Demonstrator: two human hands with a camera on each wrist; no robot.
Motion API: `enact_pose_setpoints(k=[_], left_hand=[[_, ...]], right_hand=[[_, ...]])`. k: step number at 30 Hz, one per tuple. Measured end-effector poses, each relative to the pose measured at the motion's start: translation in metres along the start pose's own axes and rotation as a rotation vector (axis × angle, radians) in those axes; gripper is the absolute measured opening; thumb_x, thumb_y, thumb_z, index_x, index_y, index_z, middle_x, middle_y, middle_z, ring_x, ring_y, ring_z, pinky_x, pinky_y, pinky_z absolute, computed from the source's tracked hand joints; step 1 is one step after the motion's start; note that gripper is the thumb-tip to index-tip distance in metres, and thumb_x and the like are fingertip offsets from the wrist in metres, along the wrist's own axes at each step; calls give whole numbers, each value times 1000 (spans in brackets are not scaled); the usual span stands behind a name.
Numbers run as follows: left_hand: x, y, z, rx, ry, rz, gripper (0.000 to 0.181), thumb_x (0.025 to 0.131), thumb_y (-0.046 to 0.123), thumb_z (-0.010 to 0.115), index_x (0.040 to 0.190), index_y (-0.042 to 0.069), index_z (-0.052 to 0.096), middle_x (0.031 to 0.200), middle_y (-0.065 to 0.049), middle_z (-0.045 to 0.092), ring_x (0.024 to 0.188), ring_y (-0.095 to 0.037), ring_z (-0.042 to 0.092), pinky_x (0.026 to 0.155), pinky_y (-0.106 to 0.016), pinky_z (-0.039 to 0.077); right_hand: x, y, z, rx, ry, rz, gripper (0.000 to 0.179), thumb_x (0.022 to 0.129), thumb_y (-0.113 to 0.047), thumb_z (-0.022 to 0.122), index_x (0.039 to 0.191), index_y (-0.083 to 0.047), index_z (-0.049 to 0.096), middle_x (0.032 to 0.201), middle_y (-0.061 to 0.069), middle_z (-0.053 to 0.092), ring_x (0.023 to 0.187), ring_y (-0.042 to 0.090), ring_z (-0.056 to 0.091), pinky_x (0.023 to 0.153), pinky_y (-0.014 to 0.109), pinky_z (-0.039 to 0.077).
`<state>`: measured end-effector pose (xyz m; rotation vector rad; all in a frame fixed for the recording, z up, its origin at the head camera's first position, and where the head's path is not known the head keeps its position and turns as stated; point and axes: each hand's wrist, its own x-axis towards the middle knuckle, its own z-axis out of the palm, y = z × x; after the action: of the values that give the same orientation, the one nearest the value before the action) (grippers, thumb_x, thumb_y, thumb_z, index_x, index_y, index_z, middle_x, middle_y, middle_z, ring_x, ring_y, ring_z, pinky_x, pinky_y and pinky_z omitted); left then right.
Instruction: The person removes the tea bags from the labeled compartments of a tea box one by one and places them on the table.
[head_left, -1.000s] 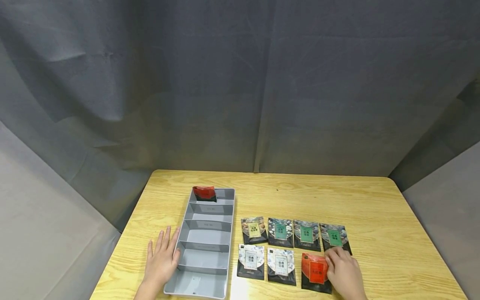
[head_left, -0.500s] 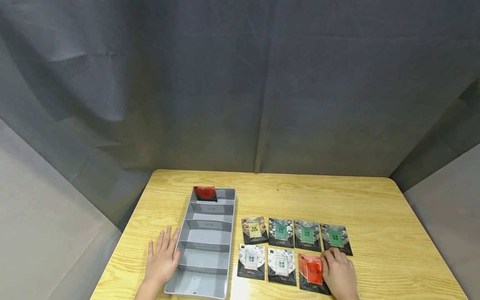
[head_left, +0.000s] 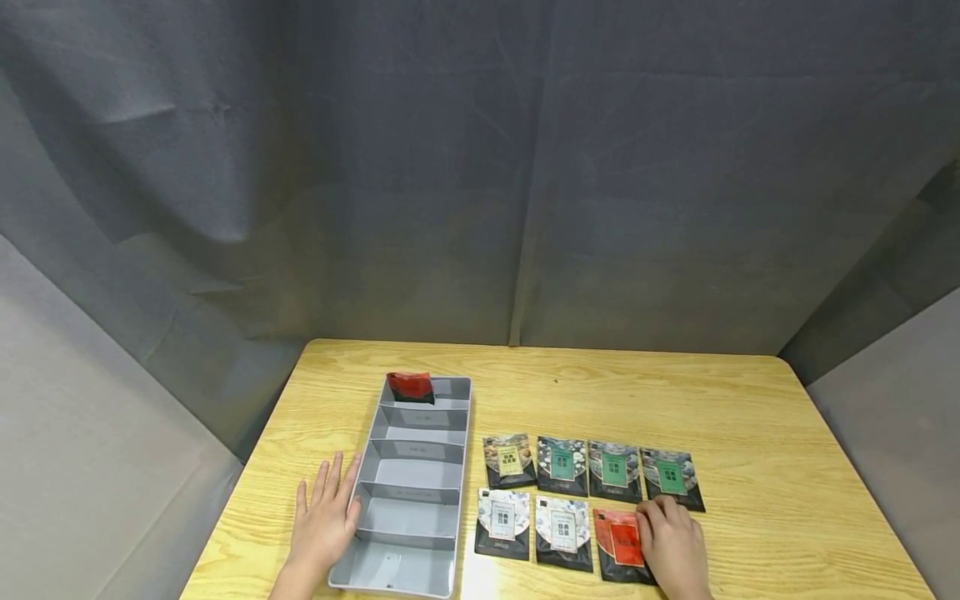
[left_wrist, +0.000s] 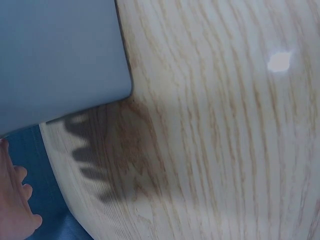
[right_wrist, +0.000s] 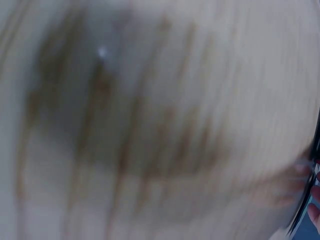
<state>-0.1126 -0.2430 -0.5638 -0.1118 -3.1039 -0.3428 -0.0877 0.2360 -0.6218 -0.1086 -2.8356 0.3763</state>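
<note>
My left hand (head_left: 322,517) lies flat with fingers spread, its thumb at the left wall of a grey divided tray (head_left: 456,533). In the left wrist view its fingers (left_wrist: 20,195) show at the lower left, by the tray's corner (left_wrist: 65,55). At the front right, my right hand (head_left: 673,546) pinches the right edge of a red and black tea packet (head_left: 621,546), which lies face up. The right wrist view catches only a few fingertips (right_wrist: 315,200) by a dark packet edge. Another red packet (head_left: 411,388) leans in the tray's far compartment.
Left of the held packet lie two white-labelled packets (head_left: 502,523). Behind them runs a row of a yellow-labelled packet (head_left: 510,461) and several green-labelled packets (head_left: 615,471). All rest on the wooden table (head_left: 787,467), with a grey curtain (head_left: 637,208) behind it.
My right hand has slid a little to the left with the red packet, bringing it closer to the white-labelled packets. The left hand and tray stay put.
</note>
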Motion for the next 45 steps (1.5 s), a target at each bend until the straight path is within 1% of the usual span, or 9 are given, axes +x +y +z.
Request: enact_pose_setpoints(k=[6,10,16,20,26,30,33,40,45], left_hand=[[0,-2,4,2,21,4,55,94,28,42,145,21,24,149,-15,22,136,-38,17,106,-61,8],[0,-2,4,-7,32,6,55,93,28,43,145,21,26,149,-16,22,135,-38,18,106,-62,7],[0,0,0,-8,9,3,54,94,27,42,145,19,26,149,-15,21,136,-38,16,106,-62,8],[1,0,0,-5,1,0,55,94,28,41,146,20,24,150,-15,20,136,-38,15,106,-62,7],[0,0,1,-16,25,4,54,93,27,43,145,19,27,149,-16,22,135,-38,18,106,-62,8],[-1,-1,2,-17,49,8,54,93,27,44,144,19,28,148,-16,24,134,-38,21,106,-62,8],[-1,-1,3,-12,59,11,54,93,27,44,144,19,29,148,-16,24,134,-38,21,106,-61,9],[-1,-1,4,-33,56,12,53,93,27,43,143,18,30,148,-17,24,136,-36,18,106,-62,7],[-1,-1,2,-28,41,7,53,93,27,43,143,17,30,148,-16,23,136,-37,17,106,-62,6]], right_hand=[[-1,-2,1,-5,-17,45,9,80,-15,68,83,-8,64,93,14,54,86,32,50,74,54,39],[-2,-4,3,4,-5,66,9,81,-15,67,84,-8,63,94,14,54,87,33,50,74,54,39],[-2,-5,4,16,3,84,8,80,-13,67,84,-7,63,94,15,54,88,34,50,76,55,39],[-1,-5,2,26,24,74,8,80,-12,67,83,-7,64,93,15,54,86,34,50,75,55,39],[4,-9,-6,80,117,14,6,78,-10,68,80,-7,64,88,14,56,83,35,52,68,54,41],[14,-19,-16,117,149,-18,7,79,-10,67,85,-7,64,89,14,57,83,35,53,69,55,40],[23,-31,-22,138,178,-50,11,78,-10,68,88,-7,65,90,14,57,83,36,54,69,56,41],[52,-63,-26,194,277,-185,21,76,-9,69,96,-7,63,93,14,59,88,35,56,73,54,44],[78,-93,-29,226,272,-246,23,79,-11,68,102,-7,62,98,13,59,90,33,56,77,52,45]])
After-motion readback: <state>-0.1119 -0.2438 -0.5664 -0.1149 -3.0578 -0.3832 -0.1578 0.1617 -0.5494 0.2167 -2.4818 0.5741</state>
